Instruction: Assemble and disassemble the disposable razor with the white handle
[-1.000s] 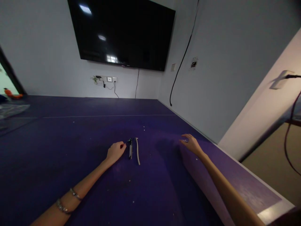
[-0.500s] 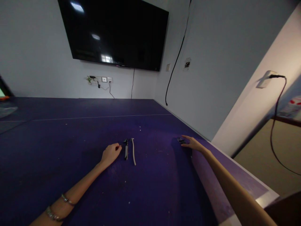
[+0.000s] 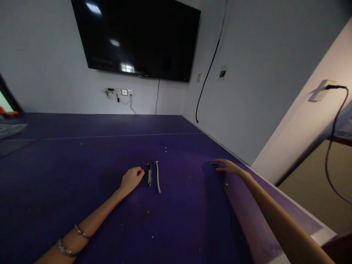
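My left hand (image 3: 132, 178) rests on the purple tabletop (image 3: 176, 223), its fingers curled into a loose fist with nothing visible in them. Just right of it lies a slim dark-handled tool (image 3: 149, 175) with a grey inlay and a small angled head, like a razor. Beside that tool is a thin, slightly bent whitish strip (image 3: 158, 178). My right hand (image 3: 227, 167) is stretched far to the right, thumb and fingers closed around a small dark object (image 3: 215, 166) at the table surface. Most of that object is too small and dark to make out.
A wall-mounted television (image 3: 137, 40) hangs beyond the table. A black cable (image 3: 205, 82) dangles down the right wall near the table's edge. Another cord (image 3: 330, 146) runs from a socket at the far right. A clear plastic item (image 3: 12, 129) lies at the left edge.
The view has shifted slightly, so most of the scene sits a little further right. My right-hand fingers have drawn closer together around the small dark object. My left hand stays by the slim tool.
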Available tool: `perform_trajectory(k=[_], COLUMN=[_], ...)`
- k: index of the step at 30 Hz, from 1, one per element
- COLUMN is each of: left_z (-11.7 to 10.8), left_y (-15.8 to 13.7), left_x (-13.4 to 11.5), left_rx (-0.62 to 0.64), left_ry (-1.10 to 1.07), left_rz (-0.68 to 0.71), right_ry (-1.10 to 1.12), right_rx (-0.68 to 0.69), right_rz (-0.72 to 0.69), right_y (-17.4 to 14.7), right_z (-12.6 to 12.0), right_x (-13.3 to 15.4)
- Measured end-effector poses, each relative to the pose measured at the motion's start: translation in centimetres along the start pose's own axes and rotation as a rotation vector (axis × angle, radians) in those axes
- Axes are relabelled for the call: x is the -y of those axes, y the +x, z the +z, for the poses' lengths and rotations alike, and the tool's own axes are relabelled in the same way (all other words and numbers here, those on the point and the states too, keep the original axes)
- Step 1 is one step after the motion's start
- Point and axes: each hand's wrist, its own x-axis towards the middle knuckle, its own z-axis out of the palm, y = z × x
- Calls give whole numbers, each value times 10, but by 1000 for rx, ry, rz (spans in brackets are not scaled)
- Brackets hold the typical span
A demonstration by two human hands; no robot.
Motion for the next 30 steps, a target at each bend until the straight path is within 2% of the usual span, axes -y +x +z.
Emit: perform_trajectory(k=[4,7,10,17,22,26,30], left_z=[1,3,3,-2,-1,0,-1], left_y=[0,1,0,-5,-6,-6,-6], left_x=[1,1,0,-9,-10,-10,-10], left_rx=[-4,-11,-16,5,3,6,21], left_ry=[4,17,32,42,50,49,42], left_rz=[11,25,22,-12,-22,-21,-17], right_ry=[-11,-7,0,64,88,83,64], right_rx=[-64,-128,-137,-39,12,32,30], right_rz=[2,-36,-117,-303,-408,-447,-409], right_y=[-1,3,13,31,35,37,39], right_z=[9,25,48,105,134,147,152], right_x=[6,25,54,134,176,193,196])
